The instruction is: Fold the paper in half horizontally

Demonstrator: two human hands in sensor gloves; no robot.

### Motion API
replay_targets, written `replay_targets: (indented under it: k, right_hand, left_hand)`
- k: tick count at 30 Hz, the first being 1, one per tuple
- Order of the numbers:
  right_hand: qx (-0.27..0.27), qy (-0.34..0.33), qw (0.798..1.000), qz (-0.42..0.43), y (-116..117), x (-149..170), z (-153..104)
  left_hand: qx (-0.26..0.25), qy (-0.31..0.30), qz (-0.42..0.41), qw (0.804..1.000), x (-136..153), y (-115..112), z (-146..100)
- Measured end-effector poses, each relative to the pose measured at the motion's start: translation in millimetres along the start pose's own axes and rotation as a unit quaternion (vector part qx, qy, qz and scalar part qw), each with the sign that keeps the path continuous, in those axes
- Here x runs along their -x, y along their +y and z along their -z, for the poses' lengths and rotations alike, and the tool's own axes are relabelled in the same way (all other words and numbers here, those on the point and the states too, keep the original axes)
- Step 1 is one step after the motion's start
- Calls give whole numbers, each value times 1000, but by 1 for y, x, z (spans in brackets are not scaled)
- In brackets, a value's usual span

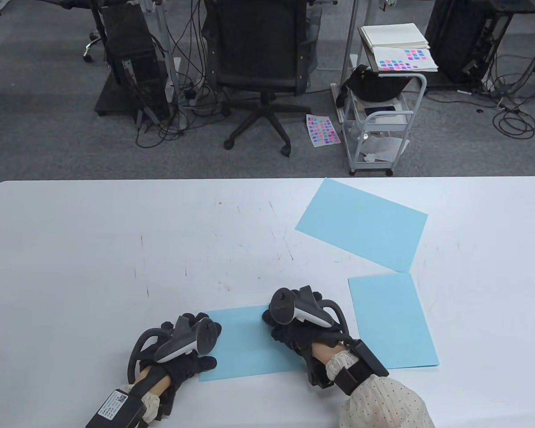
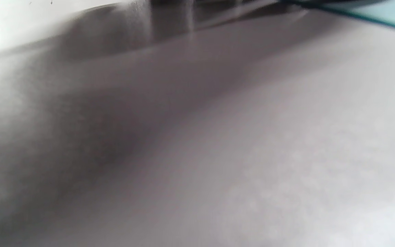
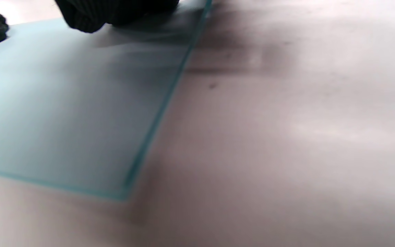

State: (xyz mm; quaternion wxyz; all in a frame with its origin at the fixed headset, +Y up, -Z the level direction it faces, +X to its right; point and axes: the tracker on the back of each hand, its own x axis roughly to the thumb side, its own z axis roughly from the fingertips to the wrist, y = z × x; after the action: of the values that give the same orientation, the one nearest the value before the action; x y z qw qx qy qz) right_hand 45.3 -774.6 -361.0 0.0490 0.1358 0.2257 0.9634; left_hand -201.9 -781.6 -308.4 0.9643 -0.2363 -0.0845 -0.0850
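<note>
A light blue paper (image 1: 249, 345) lies flat on the white table (image 1: 116, 249) near the front edge, between my hands. It looks short and wide, and its edge looks doubled in the right wrist view (image 3: 63, 103). My left hand (image 1: 211, 345) rests on its left end, thumb spread toward the near corner. My right hand (image 1: 272, 325) presses on its right part near the far edge; the gloved fingertips (image 3: 91, 17) touch the sheet. The left wrist view shows only blurred table and a corner of the paper (image 2: 382, 13).
Two more blue sheets lie to the right: one tilted at the back right (image 1: 363, 223), one upright beside my right hand (image 1: 392, 321). Beyond the table's far edge stand an office chair (image 1: 258, 58) and a white cart (image 1: 383, 120).
</note>
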Motion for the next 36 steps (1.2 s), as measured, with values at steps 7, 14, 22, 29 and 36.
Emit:
replay_targets:
  k: [7, 14, 22, 29, 36]
  right_hand:
    - [-5, 28, 999, 18, -2, 22, -3]
    - [-6, 30, 999, 32, 0, 29, -3]
    - [28, -15, 999, 42, -4, 26, -27]
    - [1, -44, 999, 12, 18, 22, -47]
    - [0, -40, 999, 7, 28, 26, -44]
  left_hand:
    - [1, 0, 0, 1000, 0, 0, 0]
    - [1, 0, 0, 1000, 1, 0, 0]
    - [0, 0, 2, 1000, 1, 0, 0]
    - [0, 0, 2, 1000, 1, 0, 0]
    - [1, 1, 1, 1000, 1, 0, -1]
